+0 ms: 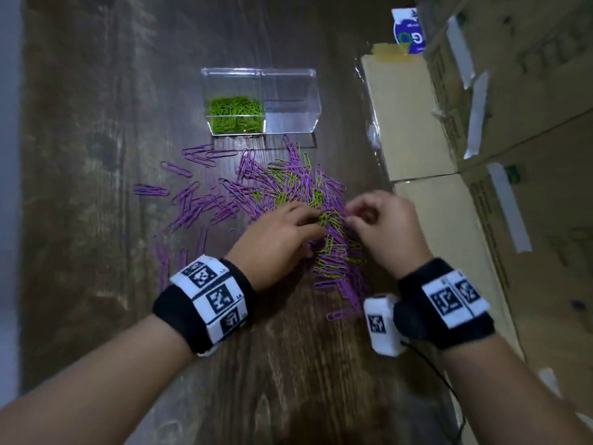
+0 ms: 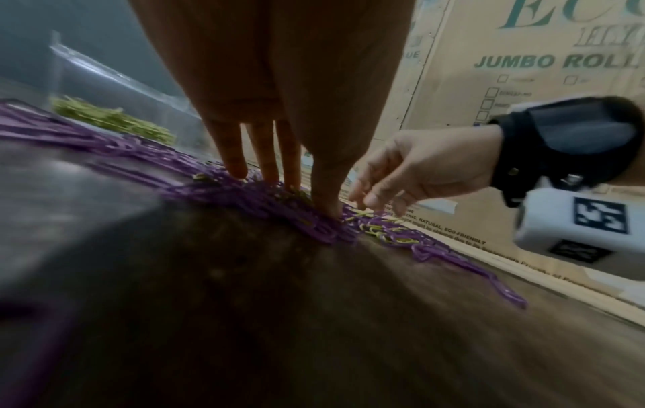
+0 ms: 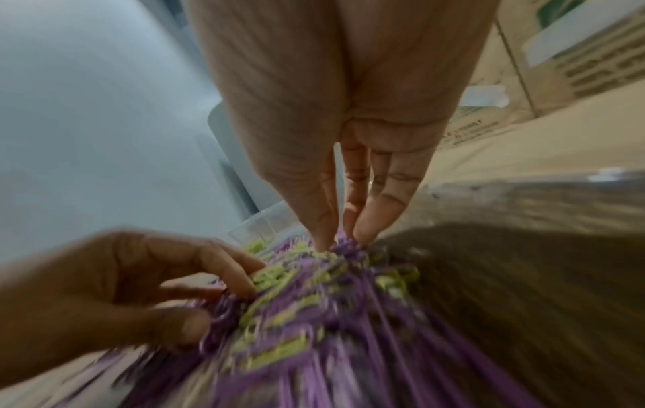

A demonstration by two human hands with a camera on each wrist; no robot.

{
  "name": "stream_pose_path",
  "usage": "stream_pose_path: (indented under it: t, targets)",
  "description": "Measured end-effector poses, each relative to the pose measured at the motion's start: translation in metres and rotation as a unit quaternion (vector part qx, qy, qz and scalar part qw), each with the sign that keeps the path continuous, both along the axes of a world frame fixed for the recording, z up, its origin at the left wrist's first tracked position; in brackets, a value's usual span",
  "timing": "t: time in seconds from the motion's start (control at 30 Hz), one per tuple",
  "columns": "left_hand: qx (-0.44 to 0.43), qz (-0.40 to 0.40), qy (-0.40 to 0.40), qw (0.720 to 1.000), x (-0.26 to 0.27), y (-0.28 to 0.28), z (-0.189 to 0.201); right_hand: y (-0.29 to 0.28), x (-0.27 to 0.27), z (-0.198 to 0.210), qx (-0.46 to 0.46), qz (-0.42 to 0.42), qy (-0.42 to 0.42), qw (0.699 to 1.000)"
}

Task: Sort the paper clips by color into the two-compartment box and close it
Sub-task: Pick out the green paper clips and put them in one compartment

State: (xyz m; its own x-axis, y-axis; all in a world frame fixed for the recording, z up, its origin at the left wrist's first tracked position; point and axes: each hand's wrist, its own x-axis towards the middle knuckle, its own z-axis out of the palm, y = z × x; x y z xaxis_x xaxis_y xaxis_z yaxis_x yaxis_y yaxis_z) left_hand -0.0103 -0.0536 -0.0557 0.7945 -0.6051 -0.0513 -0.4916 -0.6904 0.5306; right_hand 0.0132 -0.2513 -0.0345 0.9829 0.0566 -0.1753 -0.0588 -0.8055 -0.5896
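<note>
A clear two-compartment box [image 1: 260, 72] stands open at the back of the table. Green paper clips [image 1: 236, 115] fill its left compartment; the right compartment [image 1: 288, 114] holds nothing. In front of it lies a mixed pile of purple and green clips [image 1: 305, 187]. My left hand [image 1: 313, 224] reaches into the pile from the left, its straight fingers [image 2: 230, 163] touching the clips. My right hand [image 1: 349, 215] is at the pile's right side, with thumb and fingertips [image 3: 366, 229] closing together on purple clips [image 3: 343, 244].
Loose purple clips [image 1: 199, 203] are spread over the dark wooden table [image 1: 96, 220] to the left of the pile. Cardboard boxes [image 1: 414, 123] line the right edge, close to my right hand. A grey wall runs along the far left.
</note>
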Motion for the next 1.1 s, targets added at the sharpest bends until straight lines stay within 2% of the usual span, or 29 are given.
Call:
stream_pose_path:
  t: [0.17, 0.27, 0.33, 0.5, 0.6, 0.7, 0.97, 1.1]
  targets:
    - [-0.029, 0.053, 0.031, 0.998, -0.016, 0.027, -0.006, -0.001, -0.047, -0.022, 0.028, 0.004, -0.014, 0.999]
    - [-0.018, 0.047, 0.054, 0.997, -0.023, 0.044, -0.003, 0.007, -0.06, -0.023, 0.05, 0.025, 0.0, 0.998]
    - [-0.006, 0.049, 0.042, 0.998, -0.025, 0.049, 0.0, 0.009, -0.064, -0.022, 0.049, 0.035, 0.012, 0.998]
    - [-0.02, 0.119, 0.005, 0.993, -0.013, 0.033, 0.007, 0.007, -0.05, -0.014, 0.042, -0.005, -0.045, 0.998]
    - [-0.035, 0.1, -0.002, 0.994, -0.002, 0.012, 0.002, 0.017, -0.037, -0.011, 0.028, -0.007, -0.069, 0.997]
    - [-0.023, 0.081, 0.0, 0.996, 0.005, 0.0, -0.005, 0.027, -0.027, -0.019, 0.023, 0.014, -0.055, 0.998]
    - [0.01, 0.171, 0.043, 0.984, 0.013, 0.019, -0.004, 0.009, -0.028, -0.028, -0.013, -0.029, -0.004, 0.999]
    - [0.01, 0.169, 0.028, 0.985, 0.011, 0.018, 0.003, 0.012, -0.022, -0.019, -0.015, -0.014, -0.016, 1.0]
